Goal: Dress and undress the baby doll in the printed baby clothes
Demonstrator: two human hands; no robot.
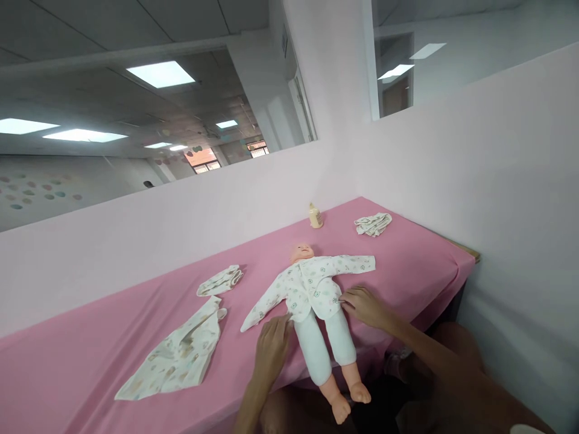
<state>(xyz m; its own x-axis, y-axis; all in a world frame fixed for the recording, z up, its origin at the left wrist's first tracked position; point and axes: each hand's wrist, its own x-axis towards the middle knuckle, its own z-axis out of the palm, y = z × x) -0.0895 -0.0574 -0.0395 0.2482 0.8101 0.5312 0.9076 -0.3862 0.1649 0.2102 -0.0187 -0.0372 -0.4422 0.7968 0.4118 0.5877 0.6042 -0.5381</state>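
Note:
A baby doll [302, 252] lies face up on the pink-covered table, its feet past the front edge. It wears a white patterned baby jacket [312, 280] with the sleeves spread, and white trousers [314, 349]. The doll's hands do not show at the sleeve ends. My left hand [271, 346] has its fingers closed at the lower hem on the left side of the jacket. At the opposite side of the hem, my right hand [364, 306] pinches the jacket's edge between thumb and fingers.
Left of the doll lie a spread patterned cloth garment [181, 352] and a folded patterned cloth [220, 281]. A baby bottle [315, 216] stands behind the head. Another folded cloth [373, 224] lies at the back right. White walls [452, 157] bound the pink tablecloth [407, 259].

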